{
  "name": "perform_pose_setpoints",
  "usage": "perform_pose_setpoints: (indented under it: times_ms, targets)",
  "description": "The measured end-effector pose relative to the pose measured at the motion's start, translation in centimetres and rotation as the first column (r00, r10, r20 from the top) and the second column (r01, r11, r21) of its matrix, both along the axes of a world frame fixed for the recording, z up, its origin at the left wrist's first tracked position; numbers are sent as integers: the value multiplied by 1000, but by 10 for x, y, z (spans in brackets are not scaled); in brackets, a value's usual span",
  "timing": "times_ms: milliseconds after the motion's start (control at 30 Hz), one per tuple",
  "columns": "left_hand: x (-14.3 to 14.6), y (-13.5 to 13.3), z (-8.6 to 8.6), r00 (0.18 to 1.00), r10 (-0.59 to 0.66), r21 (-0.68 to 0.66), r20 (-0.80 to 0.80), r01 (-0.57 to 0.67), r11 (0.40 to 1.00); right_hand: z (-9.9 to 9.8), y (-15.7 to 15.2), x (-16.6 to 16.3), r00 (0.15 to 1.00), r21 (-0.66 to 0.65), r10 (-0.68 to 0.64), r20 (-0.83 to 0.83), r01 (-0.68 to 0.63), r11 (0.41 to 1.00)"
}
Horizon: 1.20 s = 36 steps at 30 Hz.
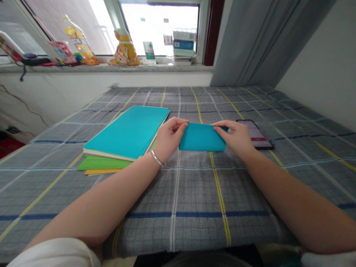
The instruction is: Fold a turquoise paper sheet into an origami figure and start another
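A small blue sheet of paper (202, 138) is held up between my two hands, just above the checked cloth. My left hand (170, 136) pinches its top left corner between thumb and fingers, and a silver bangle circles that wrist. At the top right corner, my right hand (236, 136) grips the paper the same way. Whether the paper is folded I cannot tell. Left of my left hand lies a stack of coloured paper (129, 131), blue on top, with green and orange sheets sticking out below.
A phone (257, 135) lies on the checked tablecloth (194, 193), partly behind my right hand. Along the windowsill (97, 68) stand a yellow-labelled bottle (79, 40), a yellow cup (127, 48), a white-and-green tube (149, 51) and stacked boxes (183, 44). A grey curtain (250, 40) hangs at the right.
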State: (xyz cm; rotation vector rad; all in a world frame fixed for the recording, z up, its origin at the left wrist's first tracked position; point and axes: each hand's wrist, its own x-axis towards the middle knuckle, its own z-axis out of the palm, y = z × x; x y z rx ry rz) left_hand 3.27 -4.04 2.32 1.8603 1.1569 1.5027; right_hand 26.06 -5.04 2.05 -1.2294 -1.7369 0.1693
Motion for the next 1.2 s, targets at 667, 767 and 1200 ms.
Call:
perform_pose_setpoints:
  times_ms: [667,767,1200]
  targets:
    - [-18,37,-25,761,41,-171,-648,-197,966,-39,37,16,1000,-392,25,14,-17,920]
    - [-16,36,-24,665,41,-140,-745,-216,966,-40,38,17,997,-392,31,65,-3,920]
    - [-15,36,-28,559,44,-48,-828,-149,988,-33,40,15,949,-342,67,309,45,939]
